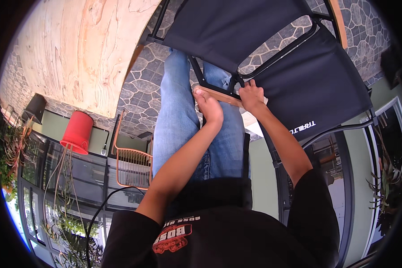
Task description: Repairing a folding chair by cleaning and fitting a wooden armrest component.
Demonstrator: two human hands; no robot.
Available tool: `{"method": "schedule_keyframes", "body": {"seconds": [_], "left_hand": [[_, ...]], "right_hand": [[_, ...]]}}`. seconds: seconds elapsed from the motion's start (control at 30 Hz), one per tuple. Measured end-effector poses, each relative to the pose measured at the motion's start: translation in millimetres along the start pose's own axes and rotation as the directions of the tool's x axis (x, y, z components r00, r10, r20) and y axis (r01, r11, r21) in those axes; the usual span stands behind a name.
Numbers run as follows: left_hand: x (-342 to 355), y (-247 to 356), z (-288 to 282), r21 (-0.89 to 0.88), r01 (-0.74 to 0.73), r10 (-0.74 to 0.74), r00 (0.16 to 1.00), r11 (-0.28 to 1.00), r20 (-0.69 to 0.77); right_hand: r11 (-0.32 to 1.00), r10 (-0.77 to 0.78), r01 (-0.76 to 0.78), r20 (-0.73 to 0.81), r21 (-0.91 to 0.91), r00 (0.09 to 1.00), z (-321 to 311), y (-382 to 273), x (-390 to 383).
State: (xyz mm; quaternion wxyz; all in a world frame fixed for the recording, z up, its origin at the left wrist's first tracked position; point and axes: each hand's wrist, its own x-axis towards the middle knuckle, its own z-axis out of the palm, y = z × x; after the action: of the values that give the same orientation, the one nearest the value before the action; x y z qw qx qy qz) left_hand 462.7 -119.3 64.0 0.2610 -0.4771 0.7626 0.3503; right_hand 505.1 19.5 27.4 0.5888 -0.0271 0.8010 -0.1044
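A black fabric folding chair [312, 76] with black metal tubes [286, 49] lies tilted over my legs [174, 111]; one panel bears white lettering. A wooden armrest [223, 95] on the black frame spans the space above my knees. My left hand [207, 105] grips this wood at its left end, thumb along the top and fingers mostly hidden. My right hand [252, 95] has its fingers curled over the frame at the wood's right end, beside the fabric. A small white piece under my right hand is too hidden to make out.
A plywood tabletop [71, 40] fills the upper left, over stone paving [136, 85]. A red bucket [76, 131] and an orange wire chair [134, 167] stand at the left. A black cable [100, 207] runs beside me. Plants [384, 192] and glass doors line both sides.
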Motion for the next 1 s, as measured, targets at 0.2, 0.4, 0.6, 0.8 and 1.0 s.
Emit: {"method": "schedule_keyframes", "body": {"seconds": [0.2,0.4,0.6,0.8,1.0], "left_hand": [[6,-10,1,-0.029,-0.058,0.059,0.998,0.998,0.023],[2,-7,0,-0.057,-0.011,0.014,0.999,0.998,0.052],[-4,-6,3,-0.099,-0.087,0.089,0.996,0.991,0.015],[2,-14,-1,-0.081,-0.097,0.101,0.994,0.992,0.042],[0,-18,-1,-0.090,-0.131,0.134,0.991,0.987,0.029]], "right_hand": [[0.994,-0.110,0.110,0.006,0.030,0.994,-6,14,-12],[0.912,-0.010,-0.037,0.112,0.408,0.994,-23,26,-8],[0.426,-0.113,-0.076,0.137,0.901,0.984,-10,3,31],[0.653,-0.079,0.129,-0.103,0.746,0.992,19,39,2],[0.893,-0.131,0.120,-0.004,0.434,0.991,-4,34,1]]}}
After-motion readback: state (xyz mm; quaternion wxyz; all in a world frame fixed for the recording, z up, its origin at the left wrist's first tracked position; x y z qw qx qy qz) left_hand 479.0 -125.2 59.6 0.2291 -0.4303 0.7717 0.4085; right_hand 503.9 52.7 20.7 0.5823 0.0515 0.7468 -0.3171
